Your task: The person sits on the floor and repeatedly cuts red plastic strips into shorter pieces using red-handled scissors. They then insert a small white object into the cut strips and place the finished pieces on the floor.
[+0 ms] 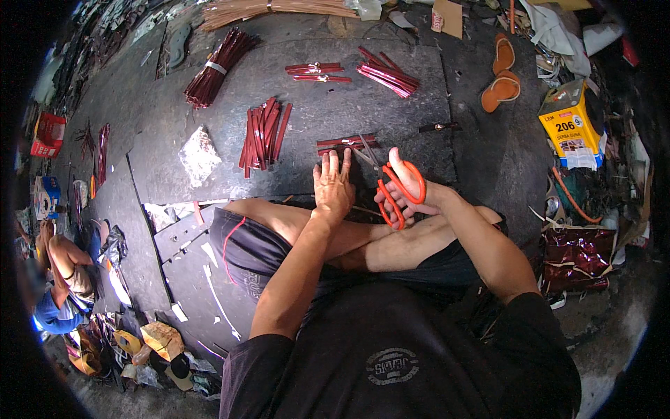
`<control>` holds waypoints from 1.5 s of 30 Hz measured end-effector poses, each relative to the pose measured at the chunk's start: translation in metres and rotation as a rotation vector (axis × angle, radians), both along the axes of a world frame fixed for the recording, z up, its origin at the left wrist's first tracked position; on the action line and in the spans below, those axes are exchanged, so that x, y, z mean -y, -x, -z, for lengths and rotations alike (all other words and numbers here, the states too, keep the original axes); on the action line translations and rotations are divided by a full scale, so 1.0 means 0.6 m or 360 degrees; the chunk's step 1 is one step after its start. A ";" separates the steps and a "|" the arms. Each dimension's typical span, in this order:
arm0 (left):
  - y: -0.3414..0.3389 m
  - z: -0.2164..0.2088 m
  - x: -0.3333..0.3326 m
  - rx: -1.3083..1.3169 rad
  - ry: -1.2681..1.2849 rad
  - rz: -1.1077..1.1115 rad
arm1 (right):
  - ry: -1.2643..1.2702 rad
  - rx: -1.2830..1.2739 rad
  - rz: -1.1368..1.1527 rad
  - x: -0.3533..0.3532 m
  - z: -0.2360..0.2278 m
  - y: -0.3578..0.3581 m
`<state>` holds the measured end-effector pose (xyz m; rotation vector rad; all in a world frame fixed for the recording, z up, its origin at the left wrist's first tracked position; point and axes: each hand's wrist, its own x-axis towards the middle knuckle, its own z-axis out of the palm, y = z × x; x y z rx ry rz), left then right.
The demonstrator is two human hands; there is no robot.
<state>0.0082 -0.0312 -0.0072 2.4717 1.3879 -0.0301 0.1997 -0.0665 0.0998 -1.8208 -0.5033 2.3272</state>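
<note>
My right hand (pixel 408 187) holds a pair of scissors (pixel 401 199) with orange handles, the fingers and thumb at the loops. Their metal blades are parted and point up and left, the tips over some shiny dark red strips (pixel 328 145) on the dark board. My left hand (pixel 333 185) lies palm down, fingers stretched out, with the fingertips at the near edge of these strips. A small metallic piece shows on the strips, too small to name. Beyond the left hand lies a loose bunch of similar red strips (pixel 262 136).
A tied red bundle (pixel 218 68), short strips with metallic pieces (pixel 317 72) and another red stack (pixel 388 77) lie farther off. A clear plastic bag (pixel 199 155) sits left. Orange sandals (pixel 501 91) and a yellow box (pixel 569 126) stand right. Another person (pixel 59 293) sits far left.
</note>
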 end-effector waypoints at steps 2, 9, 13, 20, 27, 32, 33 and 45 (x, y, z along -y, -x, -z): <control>-0.002 -0.006 -0.001 -0.0021 0.0021 0.0009 | -0.0001 0.0016 0.0010 -0.002 0.001 0.002; -0.003 -0.011 0.003 -0.0049 0.0050 -0.0007 | -0.0004 -0.0007 -0.0002 -0.004 0.009 0.000; -0.005 -0.011 0.003 -0.0054 0.0055 -0.0009 | -0.0009 -0.0001 -0.0007 -0.006 0.009 0.002; -0.003 -0.019 -0.001 0.0077 0.0112 -0.0019 | -0.0004 0.0138 -0.0187 -0.021 0.003 -0.001; -0.006 -0.006 -0.002 0.0055 0.0035 -0.0057 | 0.0203 0.0003 -0.0318 -0.087 -0.016 -0.014; -0.020 0.005 0.001 -0.0003 0.0024 -0.0136 | 0.0388 -0.0065 -0.0421 -0.148 -0.012 -0.024; -0.022 0.005 0.002 -0.0003 0.0042 -0.0144 | 0.0429 -0.0030 -0.0431 -0.160 -0.014 -0.021; -0.017 0.035 -0.008 -0.0111 -0.0106 -0.0039 | -0.0135 0.0206 -0.0410 -0.035 -0.036 0.003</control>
